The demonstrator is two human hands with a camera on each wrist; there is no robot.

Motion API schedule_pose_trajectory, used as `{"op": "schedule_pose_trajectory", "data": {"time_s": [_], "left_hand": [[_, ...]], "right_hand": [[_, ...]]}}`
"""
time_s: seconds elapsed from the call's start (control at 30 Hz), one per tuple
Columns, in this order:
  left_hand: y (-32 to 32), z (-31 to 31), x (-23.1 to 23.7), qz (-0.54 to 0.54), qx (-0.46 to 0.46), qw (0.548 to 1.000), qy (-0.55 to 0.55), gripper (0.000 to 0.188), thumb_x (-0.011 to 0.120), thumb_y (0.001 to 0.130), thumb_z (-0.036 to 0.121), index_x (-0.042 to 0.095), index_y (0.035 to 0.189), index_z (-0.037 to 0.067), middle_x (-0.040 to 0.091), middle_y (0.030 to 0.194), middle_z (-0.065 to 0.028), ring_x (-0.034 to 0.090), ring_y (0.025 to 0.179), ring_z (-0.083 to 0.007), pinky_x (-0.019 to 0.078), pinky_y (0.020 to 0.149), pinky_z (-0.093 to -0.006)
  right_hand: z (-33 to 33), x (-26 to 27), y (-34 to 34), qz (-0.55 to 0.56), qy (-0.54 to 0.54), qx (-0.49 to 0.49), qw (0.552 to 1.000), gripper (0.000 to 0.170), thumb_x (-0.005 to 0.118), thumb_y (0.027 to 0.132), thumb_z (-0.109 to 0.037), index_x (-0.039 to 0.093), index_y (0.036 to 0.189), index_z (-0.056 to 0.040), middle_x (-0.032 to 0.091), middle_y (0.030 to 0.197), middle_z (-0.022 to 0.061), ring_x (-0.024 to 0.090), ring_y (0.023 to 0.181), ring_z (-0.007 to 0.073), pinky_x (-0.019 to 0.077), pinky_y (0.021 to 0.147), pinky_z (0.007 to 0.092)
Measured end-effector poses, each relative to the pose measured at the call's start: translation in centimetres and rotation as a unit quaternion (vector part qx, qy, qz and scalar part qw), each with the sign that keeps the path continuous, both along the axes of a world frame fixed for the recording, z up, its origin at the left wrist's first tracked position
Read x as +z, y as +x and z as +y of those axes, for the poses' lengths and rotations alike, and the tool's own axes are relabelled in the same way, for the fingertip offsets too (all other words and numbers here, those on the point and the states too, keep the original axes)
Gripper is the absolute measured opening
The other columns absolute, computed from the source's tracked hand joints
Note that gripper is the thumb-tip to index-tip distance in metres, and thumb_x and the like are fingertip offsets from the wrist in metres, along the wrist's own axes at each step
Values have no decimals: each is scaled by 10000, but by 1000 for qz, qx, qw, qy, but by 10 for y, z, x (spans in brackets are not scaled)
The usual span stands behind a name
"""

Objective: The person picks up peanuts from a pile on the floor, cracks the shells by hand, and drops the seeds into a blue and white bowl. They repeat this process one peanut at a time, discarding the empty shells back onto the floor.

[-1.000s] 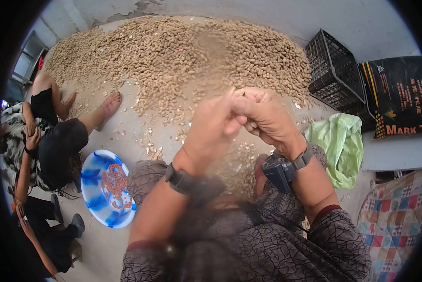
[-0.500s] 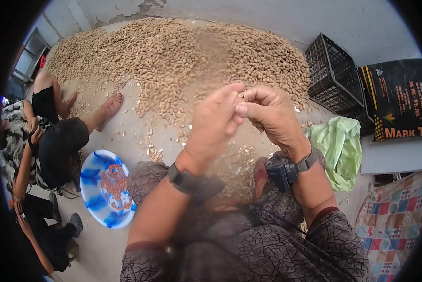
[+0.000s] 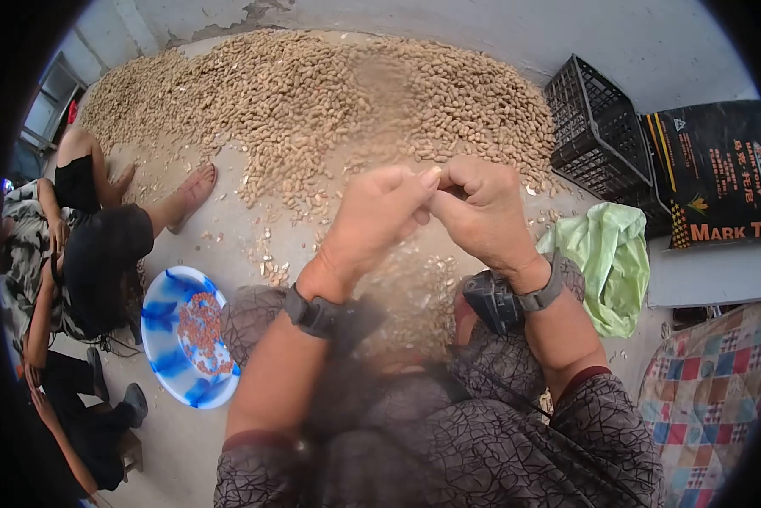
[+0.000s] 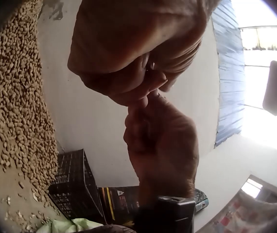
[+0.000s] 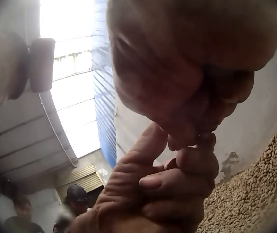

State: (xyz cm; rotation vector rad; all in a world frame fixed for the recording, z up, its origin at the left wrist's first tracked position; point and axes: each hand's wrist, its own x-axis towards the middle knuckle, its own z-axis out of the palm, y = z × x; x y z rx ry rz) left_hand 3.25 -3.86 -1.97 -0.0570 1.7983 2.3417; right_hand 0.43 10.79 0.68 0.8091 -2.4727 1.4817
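Observation:
In the head view the left hand (image 3: 379, 212) and right hand (image 3: 486, 212) meet at the fingertips, in front of the heap of unshelled peanuts (image 3: 312, 102). Thumbs and fingers of both pinch a small peanut, almost wholly covered by the fingertips. The left wrist view has the left hand (image 4: 133, 48) large above and the right hand (image 4: 163, 141) below, fingers bent and tips touching. From the right wrist, the right hand (image 5: 187, 63) is above and the left hand (image 5: 167, 184) below, its fingers curled.
A blue-and-white basin (image 3: 164, 339) with reddish kernels stands at the left, near a seated person's legs (image 3: 109, 262). Right of the hands are a green bag (image 3: 613, 271), a black crate (image 3: 596, 127) and a black sack (image 3: 719, 178). Shells (image 3: 423, 296) litter the floor between the feet.
The fingertips, which showed a small dark spot between them, have closed together and cover it. Both hands have turned slightly and come a little lower.

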Motion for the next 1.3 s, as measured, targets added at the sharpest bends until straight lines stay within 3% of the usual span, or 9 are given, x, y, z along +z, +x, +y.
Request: {"op": "schedule_pose_trajectory", "data": {"time_s": [0.07,0.13,0.47,0.53,0.67,0.87,0.93,1.17,1.3], "left_hand": [[-1,-1,-2,6,-2,1000,10,301,568,900,295,607,790,17,572,671,-22,432,511,-30,330,452,-157],[1,-2,-2,13,-4,1000,21,284,568,906,278,603,818,10,577,678,-28,416,481,-23,322,442,-147],[7,-2,-4,13,2,994,106,289,487,933,240,611,807,12,559,651,-13,427,504,-40,326,448,-176],[7,-2,-5,-4,10,993,121,288,479,938,242,605,821,11,552,649,-8,414,498,-39,319,447,-174],[5,-2,-5,-30,17,975,220,235,474,950,218,580,890,17,545,676,-5,395,479,-22,297,418,-150],[3,0,-10,-36,43,961,272,187,470,956,188,542,922,19,550,706,-3,394,464,-8,279,376,-134],[2,0,-15,-26,44,959,278,180,472,954,184,537,920,19,554,713,-7,396,466,-9,278,375,-134],[4,0,-16,-51,31,958,281,241,498,937,264,557,891,34,545,712,-24,420,521,-45,310,443,-168],[5,3,-11,-63,57,965,247,330,450,948,332,554,873,28,517,692,-34,424,516,-73,306,441,-187]], "right_hand": [[0,0,1,-2,10,-6,1000,110,638,691,-97,626,672,11,597,607,109,564,527,180,429,493,300],[3,-2,-1,9,3,24,1000,98,687,719,-65,623,693,4,564,582,22,477,535,49,376,476,217],[9,6,-2,-44,-22,41,998,100,673,754,-98,645,735,-4,571,605,-6,465,511,33,349,447,191],[13,3,-8,-239,-132,57,960,117,649,790,-131,630,778,-16,559,599,-2,446,477,19,314,400,165],[16,6,-10,-336,-214,98,912,128,632,811,-144,609,842,-22,552,606,-4,437,457,9,291,371,145],[3,7,1,-274,-164,54,946,172,652,795,-105,597,915,6,579,667,-5,446,483,8,310,391,151],[0,3,2,-223,-164,45,960,131,651,776,-67,614,857,30,628,742,34,551,633,52,434,533,188],[-3,-7,0,-99,-85,19,991,132,648,755,-39,631,873,17,644,763,70,606,681,113,471,586,241],[-1,-5,0,93,-36,72,992,133,631,737,-12,639,869,-3,628,742,102,618,650,192,476,571,271]]}}
